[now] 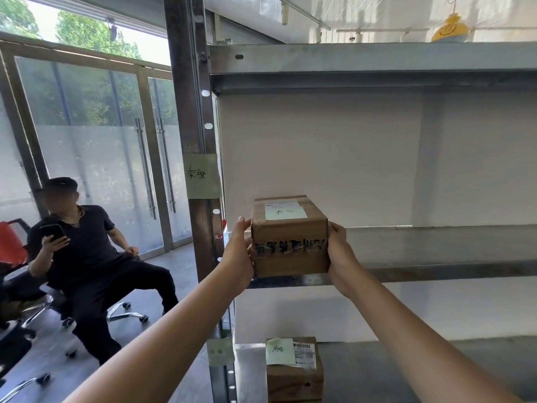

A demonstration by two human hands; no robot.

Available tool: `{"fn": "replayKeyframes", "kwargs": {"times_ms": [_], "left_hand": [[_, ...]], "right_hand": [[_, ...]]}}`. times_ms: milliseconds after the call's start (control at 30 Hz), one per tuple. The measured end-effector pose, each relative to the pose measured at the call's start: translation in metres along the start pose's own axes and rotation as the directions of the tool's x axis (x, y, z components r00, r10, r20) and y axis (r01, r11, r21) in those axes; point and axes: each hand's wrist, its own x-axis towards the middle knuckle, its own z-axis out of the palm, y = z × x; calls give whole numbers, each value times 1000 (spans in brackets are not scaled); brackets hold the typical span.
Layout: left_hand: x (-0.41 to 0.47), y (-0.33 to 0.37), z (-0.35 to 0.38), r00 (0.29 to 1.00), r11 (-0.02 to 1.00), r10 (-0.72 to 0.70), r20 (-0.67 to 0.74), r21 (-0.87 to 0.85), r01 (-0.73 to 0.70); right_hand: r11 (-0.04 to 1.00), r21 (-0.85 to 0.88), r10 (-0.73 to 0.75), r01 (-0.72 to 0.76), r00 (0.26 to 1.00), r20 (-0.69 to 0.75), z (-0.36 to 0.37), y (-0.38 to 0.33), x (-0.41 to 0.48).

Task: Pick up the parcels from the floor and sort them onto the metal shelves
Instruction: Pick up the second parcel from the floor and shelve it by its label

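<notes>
A brown cardboard parcel with a pale green note on top and black printed tape across its front sits at the left front edge of the middle metal shelf. My left hand grips its left side and my right hand grips its right side. A second brown parcel with a green note and a white shipping label rests on the lower shelf, directly below.
The shelf upright carries green handwritten labels beside each level. A top shelf spans above. A seated person in black holds a phone at the left, among wheeled office chairs, before glass doors.
</notes>
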Motion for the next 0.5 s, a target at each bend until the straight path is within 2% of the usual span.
{"fn": "replayKeyframes", "kwargs": {"times_ms": [133, 333, 400, 500], "left_hand": [[-4, 2, -4, 999, 998, 39, 28, -45, -37], [-18, 3, 4, 996, 996, -20, -85, 87, 28], [-26, -6, 3, 992, 984, 28, -126, 176, -5], [-43, -21, 3, 967, 925, 252, -26, 301, -233]], "right_hand": [[1000, -18, 23, -24, 998, -55, 6, 10, -3], [992, -128, -29, 18, 996, -87, 11, 12, -32], [981, -190, -53, 29, 992, -119, 12, 11, -44], [956, -274, -152, 105, 976, -154, 13, 5, -57]]}}
